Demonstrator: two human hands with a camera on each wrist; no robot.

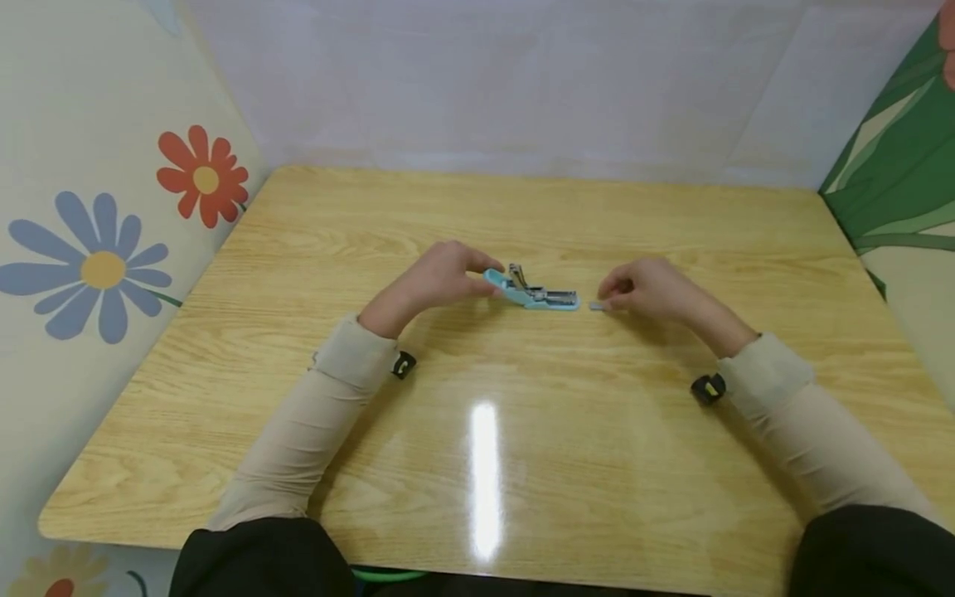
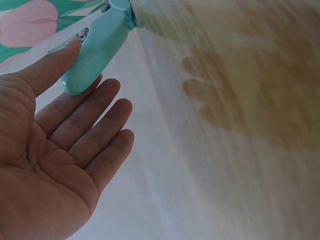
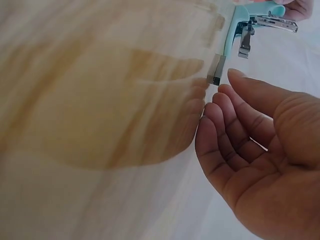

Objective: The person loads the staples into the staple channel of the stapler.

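Nearest, beige sleeves (image 1: 306, 431) lie across a glossy, wood-grain worktop (image 1: 485, 464) that mirrors a streak of light. Further out, the left hand (image 1: 436, 278) pinches the rounded plastic back end of a pale blue stapler (image 1: 531, 292) between thumb and straight fingers. The stapler rests mid-worktop, swung open, its metal staple channel laid bare. Just beside its front end, the right hand (image 1: 645, 290) has its fingertips, loosely bent, on a small grey metal strip of staples (image 1: 596, 306); whether they pinch it I cannot tell. By my reading, opening is done, while loading and closing remain. Beyond stand plain pale walls and flower-printed side panels (image 1: 104, 265).
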